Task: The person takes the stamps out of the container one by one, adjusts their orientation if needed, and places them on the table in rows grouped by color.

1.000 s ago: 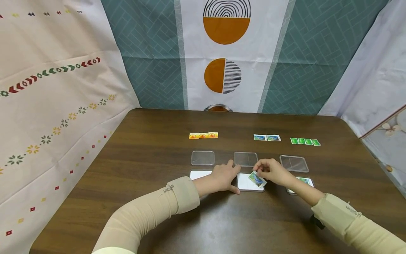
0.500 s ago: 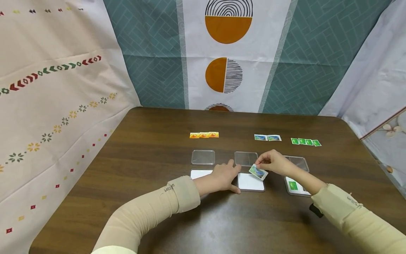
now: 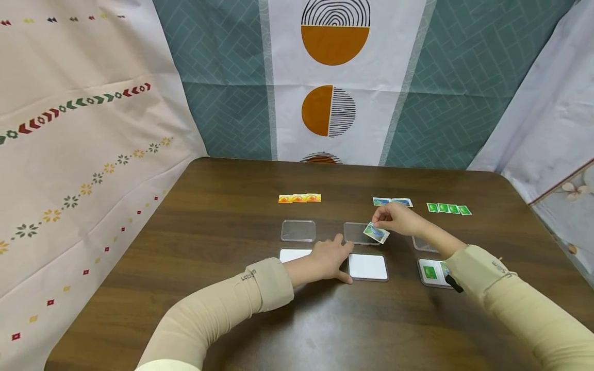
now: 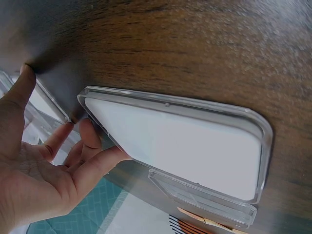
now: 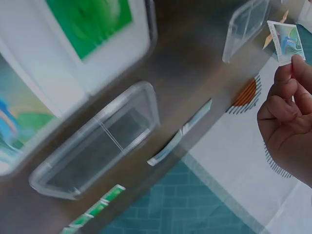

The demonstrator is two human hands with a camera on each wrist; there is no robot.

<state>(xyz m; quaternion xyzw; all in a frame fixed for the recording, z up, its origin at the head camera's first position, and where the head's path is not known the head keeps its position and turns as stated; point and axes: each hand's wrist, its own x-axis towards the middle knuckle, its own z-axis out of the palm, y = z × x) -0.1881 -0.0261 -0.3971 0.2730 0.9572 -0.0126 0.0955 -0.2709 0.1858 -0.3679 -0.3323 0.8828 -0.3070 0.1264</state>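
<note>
My right hand (image 3: 400, 220) pinches a small stamp (image 3: 376, 233) with a blue and green picture, over the right part of the clear middle lid (image 3: 353, 232). In the right wrist view the thumb and fingertips grip the stamp (image 5: 287, 41) by one edge. My left hand (image 3: 327, 259) spreads its fingers at the left side of the middle white-lined case (image 3: 368, 267), thumb low and fingers beyond. The left wrist view has the left white-lined case (image 4: 180, 141) beside this hand (image 4: 53, 170). Part of that case is hidden by the hand in the head view.
Along the back lie yellow stamps (image 3: 299, 198), blue landscape stamps (image 3: 382, 201) and several green stamps (image 3: 448, 208). A clear lid (image 3: 298, 231) lies behind the left case. At right, a case (image 3: 431, 273) bears stamps, with its lid (image 5: 97, 141) behind it.
My right hand has moved away from me with the stamp, from above the middle white-lined case to above the clear lid behind it. The left hand has stayed in place.
</note>
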